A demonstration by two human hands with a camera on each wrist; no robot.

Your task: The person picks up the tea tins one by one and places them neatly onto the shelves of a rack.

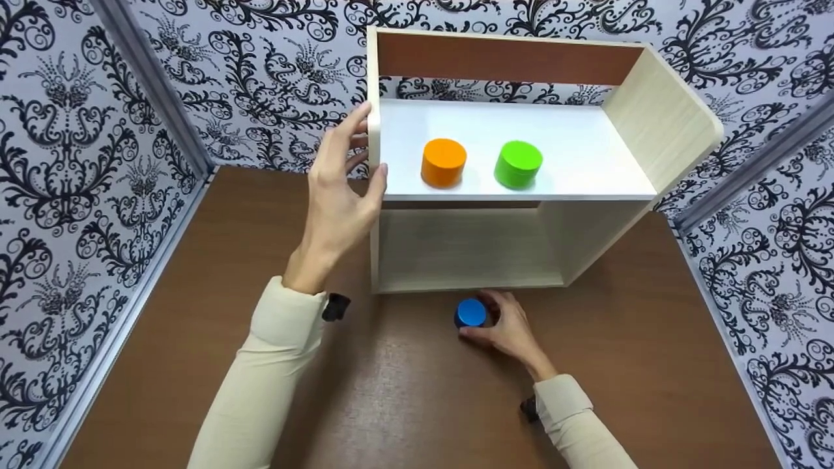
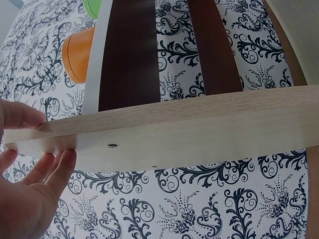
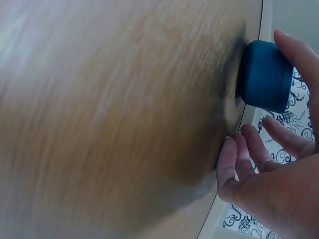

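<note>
My left hand (image 1: 342, 189) grips the front edge of the left side panel (image 2: 199, 114) of a small pale wooden shelf unit, thumb on the inner side and fingers on the outer. On the brown table, just before the unit, stands a small blue lidded jar (image 1: 471, 312). Around it curve the spread thumb and fingers of my right hand (image 1: 511, 329). In the right wrist view the thumb is right at the lid of the blue jar (image 3: 266, 75), while the fingers stay apart from its other side. An orange jar (image 1: 444, 163) and a green jar (image 1: 518, 165) stand on the white upper shelf (image 1: 586, 150).
Below the white shelf lies an open lower compartment (image 1: 469, 247). The unit's right side panel (image 1: 671, 117) slopes outward in view. Patterned walls (image 1: 65, 163) with grey metal edging enclose the brown table (image 1: 391, 391) at left, back and right.
</note>
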